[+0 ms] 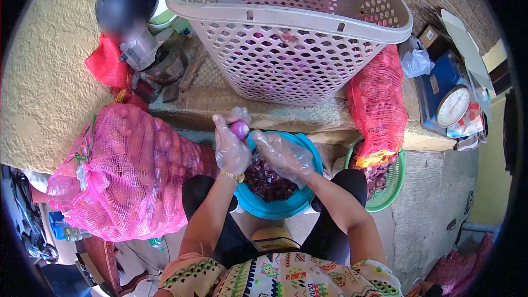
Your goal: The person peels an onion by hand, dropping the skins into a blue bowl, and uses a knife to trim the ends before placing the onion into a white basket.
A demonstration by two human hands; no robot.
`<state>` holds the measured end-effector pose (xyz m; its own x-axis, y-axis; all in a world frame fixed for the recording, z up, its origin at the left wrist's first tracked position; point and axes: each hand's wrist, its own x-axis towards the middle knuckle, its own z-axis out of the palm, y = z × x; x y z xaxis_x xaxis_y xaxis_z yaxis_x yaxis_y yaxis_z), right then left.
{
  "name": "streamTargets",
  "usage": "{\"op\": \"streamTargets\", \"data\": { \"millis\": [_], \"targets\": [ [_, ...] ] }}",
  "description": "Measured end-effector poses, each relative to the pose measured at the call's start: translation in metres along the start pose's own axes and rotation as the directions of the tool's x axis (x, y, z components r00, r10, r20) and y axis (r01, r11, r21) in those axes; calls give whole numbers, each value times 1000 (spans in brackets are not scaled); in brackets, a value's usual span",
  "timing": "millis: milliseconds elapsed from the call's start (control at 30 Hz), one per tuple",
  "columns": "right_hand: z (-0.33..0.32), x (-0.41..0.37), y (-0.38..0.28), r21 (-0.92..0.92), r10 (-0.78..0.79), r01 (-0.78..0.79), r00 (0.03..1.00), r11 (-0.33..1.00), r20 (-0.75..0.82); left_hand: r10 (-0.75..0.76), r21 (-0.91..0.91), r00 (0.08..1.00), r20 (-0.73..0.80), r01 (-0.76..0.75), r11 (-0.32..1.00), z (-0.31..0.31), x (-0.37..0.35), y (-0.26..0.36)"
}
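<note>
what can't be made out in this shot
All head view.
- Whether the right hand holds a blade: its cloudy glove and curled fingers hide that.
- How far the onion is peeled: the left hand covers most of it.
- The reading on the scale: too small.
- What fills the basket: only purple glimpses through its lattice wall.

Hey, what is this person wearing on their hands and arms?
Thin, clear, crinkly plastic gloves cover both the left hand and the right hand. A gold-coloured wristband circles the left wrist. Short sleeves carry a bright multicoloured pattern.
</note>
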<state>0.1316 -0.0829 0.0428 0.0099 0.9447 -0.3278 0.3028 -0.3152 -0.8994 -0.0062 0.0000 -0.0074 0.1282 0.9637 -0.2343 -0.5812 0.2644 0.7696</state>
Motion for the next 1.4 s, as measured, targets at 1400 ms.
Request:
{"op": "streamTargets", "data": {
  "millis": [1400],
  "targets": [
    [-14,15,84,-731,69,105,977,675,204,707,390,173,686,-907,-157,214,25,163]
  ]
}}
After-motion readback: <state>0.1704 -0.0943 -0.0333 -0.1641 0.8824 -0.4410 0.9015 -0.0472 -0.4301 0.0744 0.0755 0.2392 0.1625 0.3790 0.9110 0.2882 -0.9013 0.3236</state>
